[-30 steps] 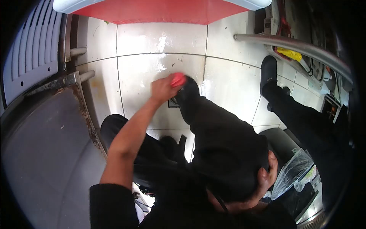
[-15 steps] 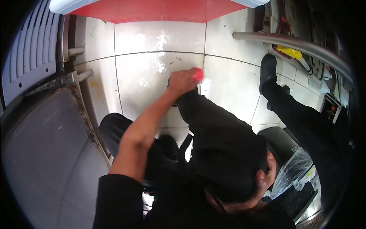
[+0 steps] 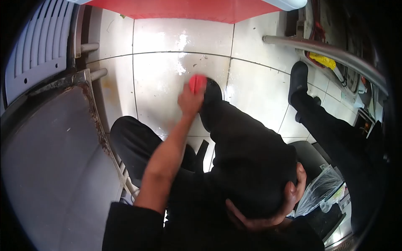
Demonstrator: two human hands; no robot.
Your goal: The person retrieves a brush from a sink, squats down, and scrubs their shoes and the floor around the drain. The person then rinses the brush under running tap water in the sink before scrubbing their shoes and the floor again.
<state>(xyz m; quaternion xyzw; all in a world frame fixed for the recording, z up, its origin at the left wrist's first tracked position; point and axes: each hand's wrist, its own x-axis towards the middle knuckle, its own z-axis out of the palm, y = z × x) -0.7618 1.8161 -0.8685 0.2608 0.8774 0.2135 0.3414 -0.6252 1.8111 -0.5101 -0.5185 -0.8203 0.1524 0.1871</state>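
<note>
My left hand [image 3: 191, 98] is closed round a small, rounded red object [image 3: 198, 83], slightly blurred, with a line across its top. It is low over the white tiled floor [image 3: 161, 90], just left of the toe of my black shoe [image 3: 214, 90]. My right hand [image 3: 289, 198] rests against my bent knee [image 3: 257, 180] in black trousers, its thumb and fingers spread apart on either side. No object shows in that hand.
A red container with a white rim [image 3: 184, 10] stands ahead. To the left is a grey metal panel with a rusty edge [image 3: 54, 159]. Another person's black shoe [image 3: 298, 81] is at right, under a metal rail [image 3: 318, 44]. A clear plastic bag [image 3: 320, 188] lies lower right.
My left hand has swept left and slightly nearer with the red object, uncovering the toe of my shoe. The view has shifted a little; my right hand stays on the knee.
</note>
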